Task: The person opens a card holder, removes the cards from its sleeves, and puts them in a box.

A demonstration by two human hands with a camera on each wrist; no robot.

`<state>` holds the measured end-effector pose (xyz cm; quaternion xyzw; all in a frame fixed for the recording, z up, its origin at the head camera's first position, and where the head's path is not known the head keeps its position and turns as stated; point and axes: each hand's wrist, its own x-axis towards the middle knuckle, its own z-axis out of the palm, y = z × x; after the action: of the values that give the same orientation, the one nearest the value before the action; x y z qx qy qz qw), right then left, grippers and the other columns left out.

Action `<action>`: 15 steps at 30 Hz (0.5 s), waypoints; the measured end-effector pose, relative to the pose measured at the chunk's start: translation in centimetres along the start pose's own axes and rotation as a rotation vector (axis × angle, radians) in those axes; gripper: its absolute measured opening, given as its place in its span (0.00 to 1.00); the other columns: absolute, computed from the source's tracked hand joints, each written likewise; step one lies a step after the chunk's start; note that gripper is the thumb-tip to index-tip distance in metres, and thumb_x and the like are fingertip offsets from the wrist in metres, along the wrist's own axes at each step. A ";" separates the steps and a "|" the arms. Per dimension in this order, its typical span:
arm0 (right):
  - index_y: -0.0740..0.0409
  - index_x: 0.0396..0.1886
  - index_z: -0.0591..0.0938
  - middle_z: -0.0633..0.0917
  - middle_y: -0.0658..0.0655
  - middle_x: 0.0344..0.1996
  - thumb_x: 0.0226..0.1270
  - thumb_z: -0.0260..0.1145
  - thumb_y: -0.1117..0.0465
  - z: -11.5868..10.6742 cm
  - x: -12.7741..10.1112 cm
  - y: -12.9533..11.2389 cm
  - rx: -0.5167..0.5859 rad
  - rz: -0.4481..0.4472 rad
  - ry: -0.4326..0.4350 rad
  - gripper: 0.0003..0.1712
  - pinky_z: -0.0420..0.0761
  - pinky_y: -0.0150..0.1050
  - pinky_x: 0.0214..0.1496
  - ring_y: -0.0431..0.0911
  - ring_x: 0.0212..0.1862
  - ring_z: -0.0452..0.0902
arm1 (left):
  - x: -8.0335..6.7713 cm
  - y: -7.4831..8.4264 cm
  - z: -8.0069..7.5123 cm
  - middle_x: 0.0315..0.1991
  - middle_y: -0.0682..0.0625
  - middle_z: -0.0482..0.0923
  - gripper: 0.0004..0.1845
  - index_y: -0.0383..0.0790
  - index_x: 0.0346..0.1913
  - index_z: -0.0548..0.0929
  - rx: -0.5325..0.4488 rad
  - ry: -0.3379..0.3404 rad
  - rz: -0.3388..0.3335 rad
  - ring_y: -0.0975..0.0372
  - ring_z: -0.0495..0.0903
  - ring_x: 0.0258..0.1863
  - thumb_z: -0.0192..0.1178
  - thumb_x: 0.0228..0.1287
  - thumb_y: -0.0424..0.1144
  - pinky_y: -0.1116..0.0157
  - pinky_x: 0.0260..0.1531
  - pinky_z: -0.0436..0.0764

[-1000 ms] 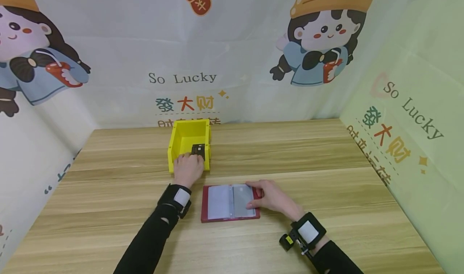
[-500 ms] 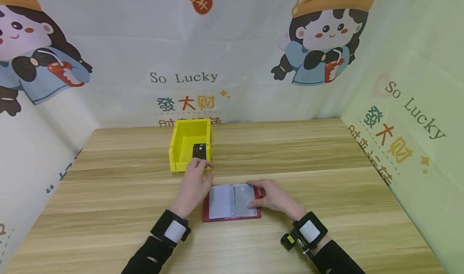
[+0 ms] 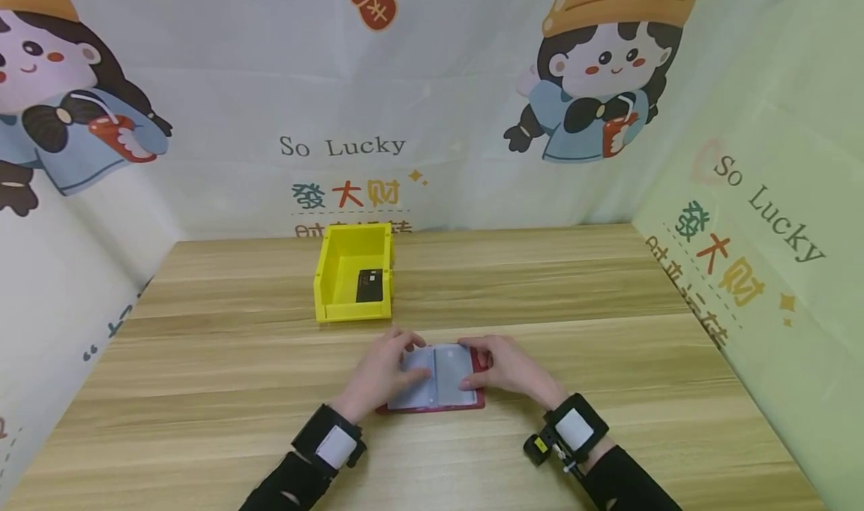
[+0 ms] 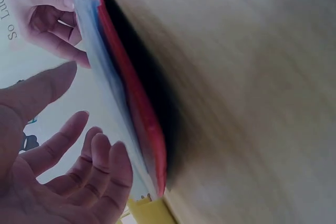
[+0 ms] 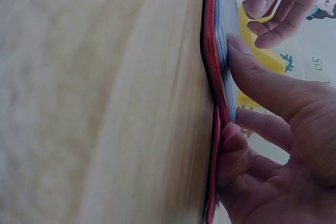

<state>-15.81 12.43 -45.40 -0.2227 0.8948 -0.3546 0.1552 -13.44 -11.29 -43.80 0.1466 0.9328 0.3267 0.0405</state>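
Observation:
A red card holder [image 3: 479, 398] lies open on the wooden table, its clear plastic sleeves [image 3: 454, 376] facing up. My right hand [image 3: 511, 367] holds its right side. In the right wrist view the right thumb [image 5: 252, 66] lies on the stack of sleeves while a bent finger [image 5: 233, 153] sits at the edge, by the red cover. Over the left page hovers my left hand [image 3: 381, 372], fingers spread and nothing between them. The left wrist view shows the left fingers [image 4: 113, 182] relaxed, apart from the thumb, beside the raised edge of the sleeves.
Behind the card holder stands a yellow bin [image 3: 331, 312], with a black card [image 3: 369, 286] lying in its right side. Printed cloth walls [image 3: 466, 188] border the table [image 3: 574, 286] at the back and sides.
My left hand has come back from the yellow bin, empty, and moved over the left page of the card holder. The black card stays in the bin. My right hand has kept its place.

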 end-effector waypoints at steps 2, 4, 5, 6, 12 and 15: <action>0.60 0.67 0.77 0.84 0.53 0.48 0.57 0.78 0.53 0.0 0.1 -0.1 -0.002 0.006 0.003 0.38 0.71 0.32 0.41 0.42 0.43 0.72 | 0.1 -0.2 0.1 0.44 0.47 0.76 0.24 0.39 0.54 0.82 -0.014 -0.031 -0.014 0.59 0.73 0.39 0.76 0.55 0.41 0.63 0.40 0.76; 0.60 0.66 0.77 0.84 0.53 0.47 0.57 0.78 0.53 0.1 0.3 -0.2 -0.009 0.010 0.009 0.38 0.72 0.33 0.41 0.42 0.42 0.73 | 0.1 -0.4 0.2 0.43 0.47 0.75 0.28 0.39 0.57 0.81 -0.029 -0.060 -0.034 0.59 0.72 0.39 0.77 0.54 0.41 0.62 0.41 0.75; 0.60 0.65 0.78 0.84 0.53 0.47 0.56 0.79 0.53 0.1 0.3 -0.2 -0.017 0.010 0.012 0.38 0.72 0.33 0.41 0.42 0.42 0.73 | 0.1 -0.5 0.2 0.44 0.47 0.75 0.29 0.39 0.59 0.80 -0.039 -0.074 -0.047 0.58 0.72 0.40 0.77 0.54 0.42 0.62 0.42 0.75; 0.60 0.65 0.78 0.84 0.53 0.47 0.56 0.79 0.52 0.1 0.4 -0.3 -0.025 0.009 0.015 0.38 0.73 0.34 0.42 0.42 0.43 0.73 | 0.2 -0.6 0.2 0.44 0.47 0.75 0.31 0.39 0.60 0.79 -0.047 -0.086 -0.061 0.58 0.72 0.41 0.77 0.53 0.42 0.61 0.43 0.76; 0.61 0.62 0.80 0.85 0.53 0.45 0.53 0.80 0.50 0.1 0.7 -0.4 -0.091 -0.016 0.045 0.38 0.73 0.35 0.43 0.41 0.42 0.73 | 0.6 -1.2 0.6 0.46 0.47 0.75 0.34 0.39 0.62 0.78 -0.062 -0.116 -0.082 0.58 0.72 0.43 0.79 0.51 0.41 0.58 0.47 0.76; 0.60 0.59 0.82 0.83 0.52 0.39 0.52 0.81 0.50 0.0 0.8 -0.4 -0.140 -0.029 0.059 0.36 0.71 0.34 0.41 0.42 0.40 0.71 | 0.9 -1.2 0.7 0.44 0.47 0.74 0.35 0.38 0.62 0.78 -0.068 -0.118 -0.078 0.58 0.72 0.43 0.79 0.49 0.41 0.59 0.46 0.75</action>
<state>-16.36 11.74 -45.18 -0.2355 0.9181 -0.2999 0.1079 -14.46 -11.50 -45.09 0.1276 0.9222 0.3471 0.1131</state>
